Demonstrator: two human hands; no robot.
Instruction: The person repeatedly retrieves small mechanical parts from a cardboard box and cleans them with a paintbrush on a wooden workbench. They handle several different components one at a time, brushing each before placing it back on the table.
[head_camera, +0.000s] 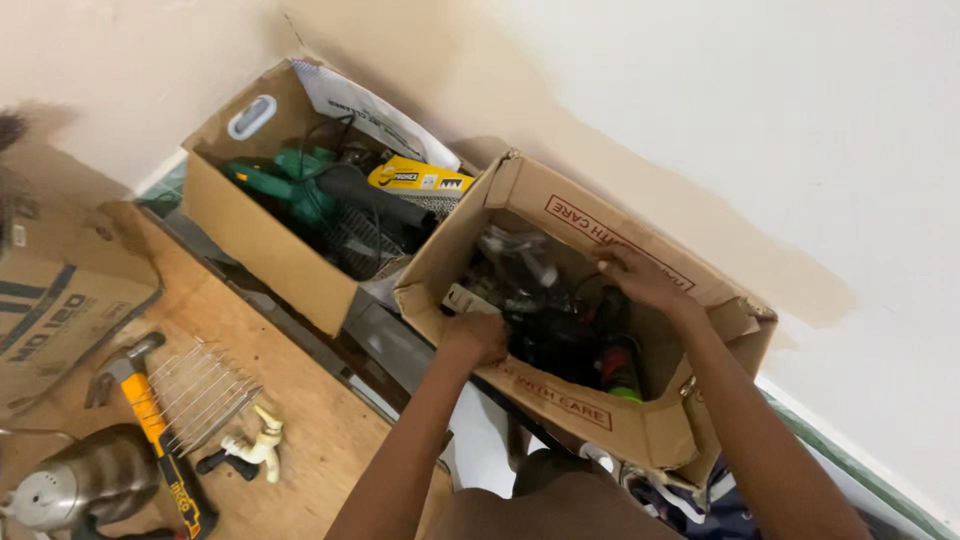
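Both my hands reach into an open cardboard box (640, 430) that stands against the wall. My left hand (478, 335) is curled at the box's near-left edge, over dark tools inside. My right hand (635, 275) is deeper in, near the far wall of the box, fingers bent over black tools and clear plastic wrapping (515, 255). A tool with a red and green end (620, 370) lies at the right inside the box. What each hand grips is hidden among the contents.
A second open box (255, 235) to the left holds a green power tool (290, 185) and a yellow packet (420, 178). On the wooden board lie a yellow-handled hammer (155, 420), a wire rack (200, 390), a cream tap (255, 450) and a metal kettle (85, 485). Another carton (55, 300) stands far left.
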